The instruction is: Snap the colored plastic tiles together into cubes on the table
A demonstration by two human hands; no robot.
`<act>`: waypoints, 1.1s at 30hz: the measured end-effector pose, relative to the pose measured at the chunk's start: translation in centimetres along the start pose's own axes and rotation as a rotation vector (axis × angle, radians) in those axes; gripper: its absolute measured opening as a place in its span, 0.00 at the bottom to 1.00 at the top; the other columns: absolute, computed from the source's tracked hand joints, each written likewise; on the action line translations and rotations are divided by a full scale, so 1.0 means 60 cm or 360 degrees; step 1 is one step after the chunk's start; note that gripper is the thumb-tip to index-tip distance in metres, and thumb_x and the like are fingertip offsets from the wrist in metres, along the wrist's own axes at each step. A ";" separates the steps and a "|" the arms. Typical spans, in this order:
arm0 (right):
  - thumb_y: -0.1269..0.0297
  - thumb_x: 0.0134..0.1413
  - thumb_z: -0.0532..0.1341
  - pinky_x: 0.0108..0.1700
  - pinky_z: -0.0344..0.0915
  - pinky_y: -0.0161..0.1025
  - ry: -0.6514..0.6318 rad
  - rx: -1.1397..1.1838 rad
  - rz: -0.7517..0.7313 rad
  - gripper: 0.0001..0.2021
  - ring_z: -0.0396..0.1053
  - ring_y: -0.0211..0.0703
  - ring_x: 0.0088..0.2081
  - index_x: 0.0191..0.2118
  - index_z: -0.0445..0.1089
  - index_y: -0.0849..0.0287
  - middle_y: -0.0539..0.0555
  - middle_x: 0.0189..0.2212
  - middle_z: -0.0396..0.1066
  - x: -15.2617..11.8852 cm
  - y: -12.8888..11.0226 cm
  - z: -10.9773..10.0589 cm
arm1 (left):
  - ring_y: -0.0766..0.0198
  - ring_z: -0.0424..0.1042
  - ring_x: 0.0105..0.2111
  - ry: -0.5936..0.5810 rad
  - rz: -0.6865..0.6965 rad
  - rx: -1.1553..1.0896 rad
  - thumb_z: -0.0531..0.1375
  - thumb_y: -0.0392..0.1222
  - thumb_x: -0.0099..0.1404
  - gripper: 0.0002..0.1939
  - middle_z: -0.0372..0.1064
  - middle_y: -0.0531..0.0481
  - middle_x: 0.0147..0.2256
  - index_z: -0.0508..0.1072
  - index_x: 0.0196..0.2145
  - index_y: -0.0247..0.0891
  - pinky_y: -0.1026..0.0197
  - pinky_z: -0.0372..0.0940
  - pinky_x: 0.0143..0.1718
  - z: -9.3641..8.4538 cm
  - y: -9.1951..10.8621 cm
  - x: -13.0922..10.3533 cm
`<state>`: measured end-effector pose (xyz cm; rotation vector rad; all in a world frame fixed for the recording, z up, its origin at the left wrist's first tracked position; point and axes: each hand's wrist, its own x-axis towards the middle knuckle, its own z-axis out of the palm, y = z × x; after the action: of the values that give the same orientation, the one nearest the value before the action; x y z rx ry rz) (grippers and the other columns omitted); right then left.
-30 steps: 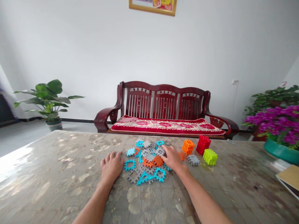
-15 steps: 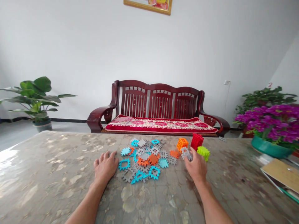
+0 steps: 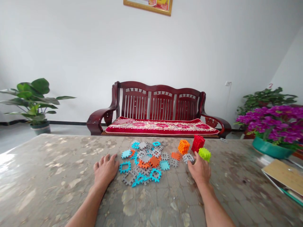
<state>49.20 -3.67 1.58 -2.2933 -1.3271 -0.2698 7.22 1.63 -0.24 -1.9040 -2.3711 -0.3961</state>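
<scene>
My left hand [image 3: 105, 168] rests on the table with its fingers spread and nothing in them. Just to its right lies a loose heap of notched plastic building tiles in blue, orange and grey, including a blue frame tile [image 3: 125, 167] and an orange tile [image 3: 154, 161]. My right hand [image 3: 200, 168] is beside a small stack of grey tiles [image 3: 188, 158], thumb and index finger apart at its right edge. The grey tiles lie flat on the table. Behind them stand an orange stack [image 3: 183, 146] and a taller red stack [image 3: 198, 143]; a lime-green stack [image 3: 204, 154] is just beyond my right fingers.
The table [image 3: 151, 208] has a patterned, glossy cover. At its right side are a green bowl of purple flowers [image 3: 272, 148] and a brown folder [image 3: 286, 175] on papers. A wooden bench [image 3: 161, 107] stands behind, with a potted plant [image 3: 40, 107] at left.
The grey tiles, tilted up in my right fingers before, now lie flat on the table, and the fingers have parted from them. My left hand stays in place.
</scene>
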 end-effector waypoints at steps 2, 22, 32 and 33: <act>0.57 0.56 0.57 0.51 0.62 0.48 -0.0011 -0.0005 -0.0010 0.29 0.69 0.57 0.51 0.63 0.62 0.60 0.61 0.51 0.73 -0.001 -0.001 0.002 | 0.49 0.57 0.63 -0.0009 0.0004 0.0002 0.45 0.48 0.69 0.26 0.63 0.41 0.62 0.69 0.60 0.46 0.46 0.48 0.60 0.000 0.000 0.000; 0.67 0.57 0.57 0.56 0.61 0.42 -0.0176 0.0662 -0.0884 0.15 0.69 0.48 0.50 0.48 0.76 0.56 0.55 0.47 0.77 -0.039 -0.149 0.041 | 0.49 0.57 0.64 -0.0020 -0.0009 0.0023 0.46 0.47 0.70 0.26 0.62 0.40 0.63 0.68 0.61 0.45 0.45 0.48 0.62 -0.006 0.004 -0.004; 0.66 0.55 0.61 0.57 0.59 0.42 -0.0484 0.0344 -0.0900 0.20 0.67 0.49 0.54 0.54 0.73 0.55 0.53 0.53 0.74 -0.013 -0.219 0.060 | 0.48 0.58 0.63 -0.0040 -0.0014 0.0023 0.47 0.47 0.69 0.25 0.62 0.40 0.63 0.68 0.61 0.45 0.44 0.49 0.61 -0.011 0.007 -0.006; 0.65 0.55 0.62 0.56 0.60 0.41 -0.0518 0.0311 -0.0903 0.19 0.68 0.49 0.53 0.54 0.73 0.55 0.53 0.53 0.74 -0.011 -0.221 0.059 | 0.48 0.58 0.63 -0.0036 -0.0013 0.0022 0.47 0.47 0.69 0.25 0.62 0.40 0.63 0.68 0.61 0.45 0.44 0.49 0.61 -0.011 0.007 -0.006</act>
<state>37.26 3.10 2.25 -1.8092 -2.0592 0.0594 7.66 1.21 0.41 -1.9033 -2.3903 -0.3597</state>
